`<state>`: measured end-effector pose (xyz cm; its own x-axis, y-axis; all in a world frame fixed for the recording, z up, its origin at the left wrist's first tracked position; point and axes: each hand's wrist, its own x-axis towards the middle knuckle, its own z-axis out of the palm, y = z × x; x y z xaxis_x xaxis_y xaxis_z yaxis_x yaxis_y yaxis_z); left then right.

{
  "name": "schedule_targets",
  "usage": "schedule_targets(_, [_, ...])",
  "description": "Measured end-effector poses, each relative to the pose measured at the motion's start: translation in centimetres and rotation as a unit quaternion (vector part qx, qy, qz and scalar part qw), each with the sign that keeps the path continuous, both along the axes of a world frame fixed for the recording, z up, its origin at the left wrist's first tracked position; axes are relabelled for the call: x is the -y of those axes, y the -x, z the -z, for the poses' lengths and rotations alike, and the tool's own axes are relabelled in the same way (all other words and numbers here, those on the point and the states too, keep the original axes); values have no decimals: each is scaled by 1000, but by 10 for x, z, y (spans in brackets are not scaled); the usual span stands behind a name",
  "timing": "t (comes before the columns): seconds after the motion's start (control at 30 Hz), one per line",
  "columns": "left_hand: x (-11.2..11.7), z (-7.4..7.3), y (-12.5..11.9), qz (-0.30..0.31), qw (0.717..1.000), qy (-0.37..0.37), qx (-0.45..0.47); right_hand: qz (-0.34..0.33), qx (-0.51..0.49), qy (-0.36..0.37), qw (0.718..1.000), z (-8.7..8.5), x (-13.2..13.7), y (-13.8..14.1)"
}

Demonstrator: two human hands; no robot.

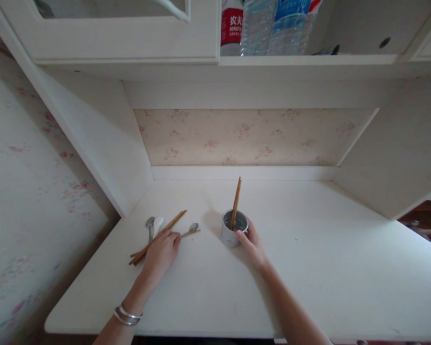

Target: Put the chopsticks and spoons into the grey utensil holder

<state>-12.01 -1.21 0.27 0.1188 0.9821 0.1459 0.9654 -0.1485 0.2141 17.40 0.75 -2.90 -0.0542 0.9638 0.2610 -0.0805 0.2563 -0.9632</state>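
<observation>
Stretching beneath a white shelf unit (301,71), a white desk (345,278) fills most of the view, its left front corner rounded. Flowered wallpaper (244,136) shows behind the desk's back edge, and a similarly patterned wall (32,191) rises beyond its left edge. Above, plastic bottles (258,31) stand on an open shelf, just right of a cupboard door (125,43) with a pale handle (174,9).

Well in from the desk's front edge stands an upright cup (228,235), dotted with small holes on its side. The right hand (253,247) is partly closed around the cup's right side, thumb near the rim, fingers behind. Upright chopsticks (236,199) lean slightly inside the cup.

Nearer the left edge, the left hand (161,254) curls palm down over a loose bundle of chopsticks (174,221); its fingertips are hidden, so I cannot tell whether it grips any. Just beyond the bundle lie a metal spoon (150,223) and a white spoon (158,224); a smaller spoon (194,227) lies to the hand's right, towards the cup. Silvery bangles (127,316) circle the left wrist.
</observation>
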Motion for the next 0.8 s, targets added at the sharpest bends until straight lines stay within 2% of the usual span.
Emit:
schedule_targets(0.1, [-5, -2, 8, -14, 1000, -1, -10, 1, -4, 6, 1000, -1, 0, 1])
schedule_targets(0.23, [-12, -9, 26, -80, 992, -45, -84, 10, -6, 11, 1000, 0, 1, 1])
schedule_targets(0.37, [-23, -14, 40, -101, 988, 8, -117, 6, -6, 12, 1000, -1, 0, 1])
schedule_targets(0.63, [-52, -7, 52, -90, 988, 120, -32, 4, 0, 6, 1000, -3, 1, 0])
schedule_targets(0.8, [-65, -13, 55, -80, 990, 114, -14, -2, -10, 8, 1000, -2, 1, 0])
